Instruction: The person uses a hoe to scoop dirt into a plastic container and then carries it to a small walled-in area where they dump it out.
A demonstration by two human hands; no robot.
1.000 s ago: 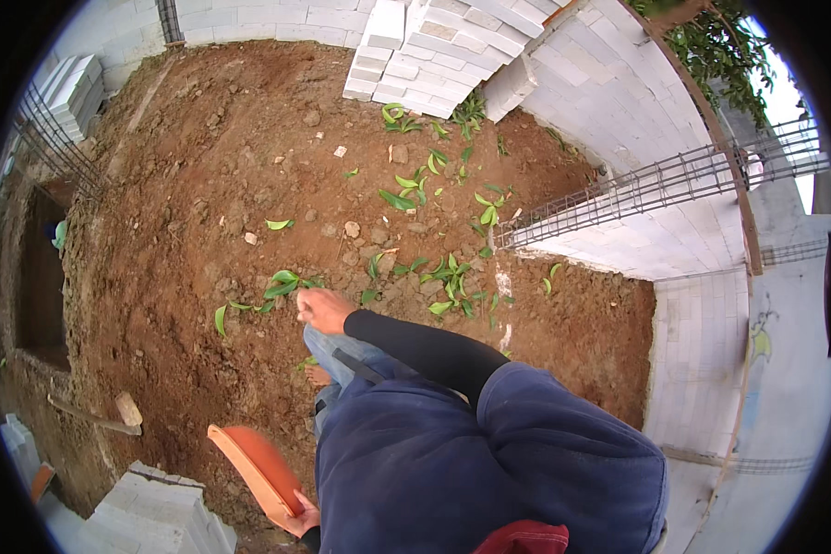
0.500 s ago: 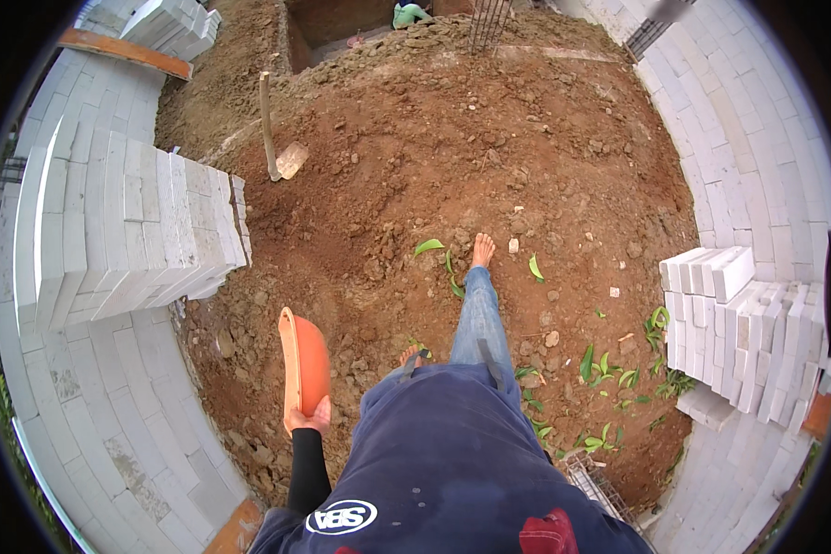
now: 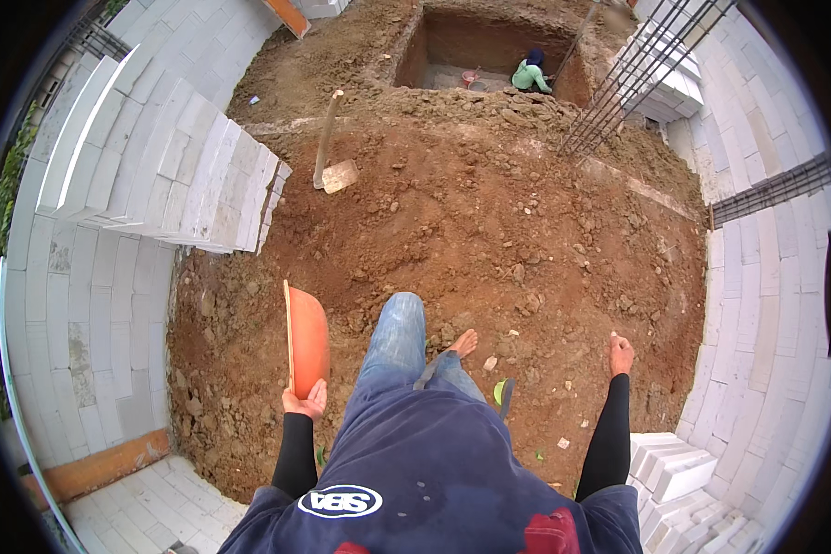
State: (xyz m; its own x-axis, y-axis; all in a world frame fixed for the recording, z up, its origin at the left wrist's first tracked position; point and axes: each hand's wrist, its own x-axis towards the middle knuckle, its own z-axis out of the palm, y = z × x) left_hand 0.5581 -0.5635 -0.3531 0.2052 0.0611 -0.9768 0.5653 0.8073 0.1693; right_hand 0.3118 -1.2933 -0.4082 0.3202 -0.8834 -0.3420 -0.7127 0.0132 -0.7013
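My left hand (image 3: 307, 401) grips an orange shallow basin (image 3: 310, 340) by its lower end. The basin hangs on edge at my left side, its rim facing left. On the right, my right hand (image 3: 621, 355) is out over the soil with the fingers curled in, and I see nothing in it. Both forearms wear black sleeves. Ahead on the left, a hoe (image 3: 340, 176) rests with its blade on the dirt and its wooden handle sticking up, out of reach of either hand.
Bare feet walk on lumpy brown soil (image 3: 489, 240). Stacked white blocks (image 3: 185, 166) stand left, more blocks (image 3: 674, 471) at lower right. Block walls flank both sides. Ahead lies a dug pit (image 3: 475, 42) with a crouching person (image 3: 530, 74) in it. A rebar column (image 3: 632, 78) leans nearby.
I have stepped forward, so the pit, hoe and block stack show nearer. My right hand has come into view. The basin stays in my left hand.
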